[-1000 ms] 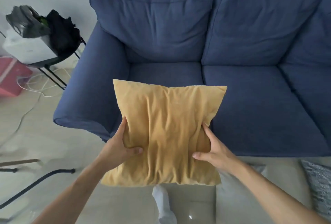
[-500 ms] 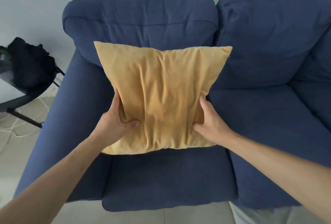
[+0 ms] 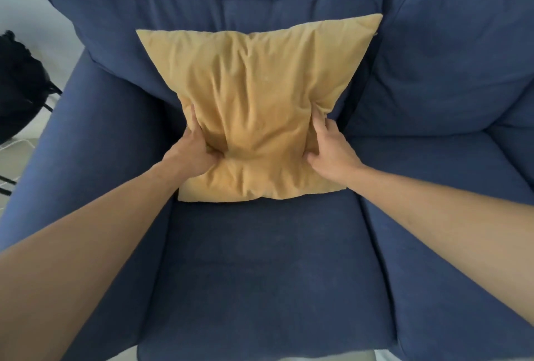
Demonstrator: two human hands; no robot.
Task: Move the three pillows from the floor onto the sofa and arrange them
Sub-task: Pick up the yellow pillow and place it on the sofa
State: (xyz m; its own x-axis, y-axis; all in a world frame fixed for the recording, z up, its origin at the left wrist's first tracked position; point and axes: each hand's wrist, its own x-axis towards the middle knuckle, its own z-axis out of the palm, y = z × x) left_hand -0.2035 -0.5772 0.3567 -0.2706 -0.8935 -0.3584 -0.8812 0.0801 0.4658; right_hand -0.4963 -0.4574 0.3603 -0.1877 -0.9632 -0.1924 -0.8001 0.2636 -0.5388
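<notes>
At the back of the sofa's (image 3: 260, 274) left-hand seat cushion, the yellow pillow (image 3: 254, 106) has just come down: half a second ago it hung clear of the seat, and now its bottom edge sits on the cushion with its top leaning on the backrest. The left hand (image 3: 192, 152) and right hand (image 3: 329, 148) still clench its lower sides. That looks like pillow one landed, with two more out of view.
</notes>
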